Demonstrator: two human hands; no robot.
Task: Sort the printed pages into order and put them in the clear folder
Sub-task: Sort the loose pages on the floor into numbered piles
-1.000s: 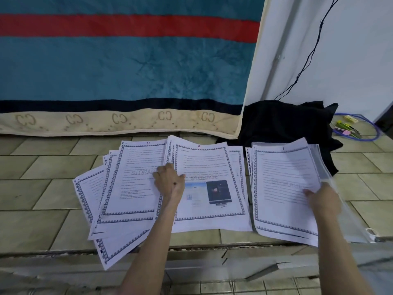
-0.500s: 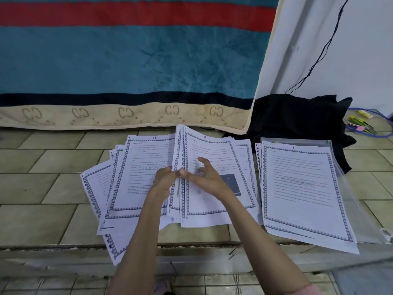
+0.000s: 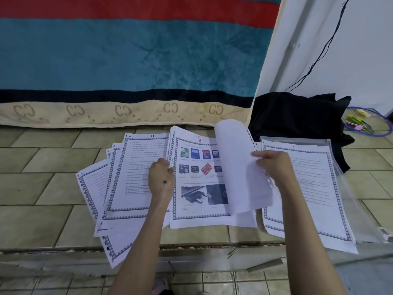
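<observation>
Sorting step: right hand (image 3: 274, 167) pinches a lifted white punched sheet (image 3: 238, 167); left hand (image 3: 161, 177), curled, pins the bordered printed pile (image 3: 200, 182); next, carry toward 3 o'clock.

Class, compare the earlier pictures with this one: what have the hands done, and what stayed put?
The right hand left the right-hand stack, crossed to the middle pile and now lifts its top sheet rightward, uncovering page 8. The left hand stays at that pile's left edge. The fanned pages lie unchanged.
</observation>
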